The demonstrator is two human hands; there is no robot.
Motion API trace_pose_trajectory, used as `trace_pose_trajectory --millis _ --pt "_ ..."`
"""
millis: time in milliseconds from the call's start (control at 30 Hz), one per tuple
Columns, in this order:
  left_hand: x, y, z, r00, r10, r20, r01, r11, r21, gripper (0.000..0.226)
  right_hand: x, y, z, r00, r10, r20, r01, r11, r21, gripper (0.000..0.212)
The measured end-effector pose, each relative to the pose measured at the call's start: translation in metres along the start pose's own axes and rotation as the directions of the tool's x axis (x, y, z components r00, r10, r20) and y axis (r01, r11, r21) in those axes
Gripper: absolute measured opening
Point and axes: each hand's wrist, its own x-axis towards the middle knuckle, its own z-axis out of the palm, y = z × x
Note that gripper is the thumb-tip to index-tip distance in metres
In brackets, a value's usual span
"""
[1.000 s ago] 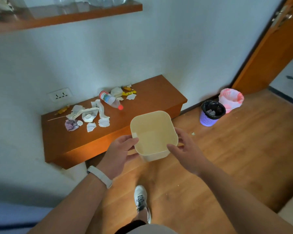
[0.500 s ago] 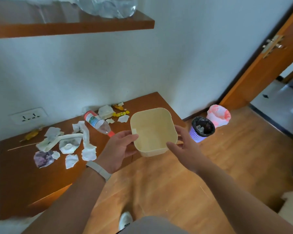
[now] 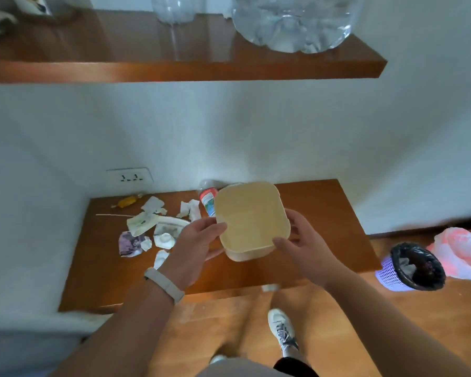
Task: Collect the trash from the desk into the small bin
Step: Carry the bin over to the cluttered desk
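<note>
My left hand and right hand grip the empty small beige bin by its sides above the desk; set down carelessly, it could knock the plastic bottle or scatter the paper scraps

White wall, socket, wooden shelf overhead, low wooden desk, wood-plank floor.

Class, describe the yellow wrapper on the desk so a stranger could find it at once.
Start at the wooden desk under the wall socket. At its back left corner lies the yellow wrapper. It alone is yellow; the scraps nearby are white or purple.
</note>
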Motion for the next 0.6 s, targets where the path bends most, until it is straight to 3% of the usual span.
trace_pose_trajectory --millis 200,367,600 --pt "0.016 0.013 0.013 0.976 0.0 -0.217 -0.012 0.999 -0.053 0.019 0.078 0.009 -0.017 0.973 -0.046 0.225 0.05 0.999 -0.013 0.053" --pt "0.021 0.023 0.047 0.912 -0.023 -0.409 -0.019 0.995 -0.1 0.01 0.122 0.007 -0.047 0.917 -0.11 0.384 0.131 0.991 -0.027 0.049" --pt "0.019 0.013 0.083 0.8 -0.06 -0.597 -0.065 0.981 -0.185 0.015 0.161 0.011 -0.066 0.803 -0.17 0.571 0.205 0.979 0.004 0.049"
